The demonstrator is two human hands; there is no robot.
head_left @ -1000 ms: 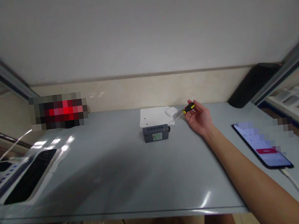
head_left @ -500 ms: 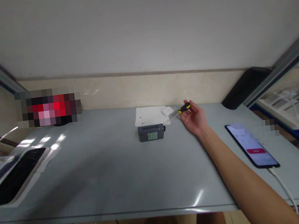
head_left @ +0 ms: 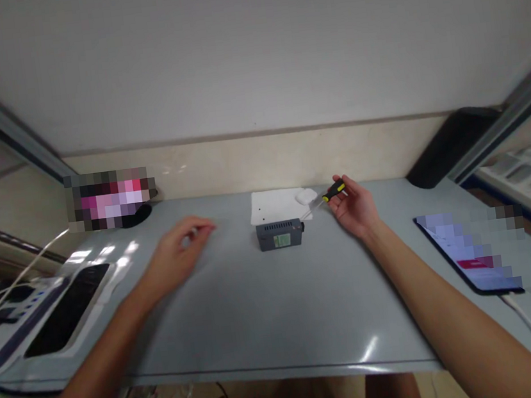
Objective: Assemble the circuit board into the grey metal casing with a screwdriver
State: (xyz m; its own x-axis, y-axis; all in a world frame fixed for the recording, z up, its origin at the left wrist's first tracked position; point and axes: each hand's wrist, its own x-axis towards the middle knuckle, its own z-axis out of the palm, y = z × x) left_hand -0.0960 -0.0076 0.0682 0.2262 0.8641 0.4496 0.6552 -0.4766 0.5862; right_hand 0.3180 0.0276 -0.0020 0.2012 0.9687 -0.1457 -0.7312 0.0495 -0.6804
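Observation:
My right hand (head_left: 354,209) holds a screwdriver (head_left: 335,190) by its black and yellow handle. Its thin shaft slants down to the left, toward the right end of a small dark grey box (head_left: 279,235). Whether the tip touches the box I cannot tell. Vent slots line the box's top and a green label is on its front. Off to the left, above the table, my left hand (head_left: 178,252) has thumb and fingertips pinched together; anything between them is too small to make out. Behind the box lies a white sheet (head_left: 276,203) with two small dark specks and a rounded white object (head_left: 306,195) on it.
A lit phone (head_left: 466,258) with a white cable lies at the right of the grey table (head_left: 281,326). At the left are a dark-screened device (head_left: 69,310) and a power strip (head_left: 9,321) with cables. A black cylinder (head_left: 453,147) stands back right.
My left hand has come into view from the lower left, fingers pinched. The camera view has shifted slightly. The right hand keeps hold of the screwdriver beside the box.

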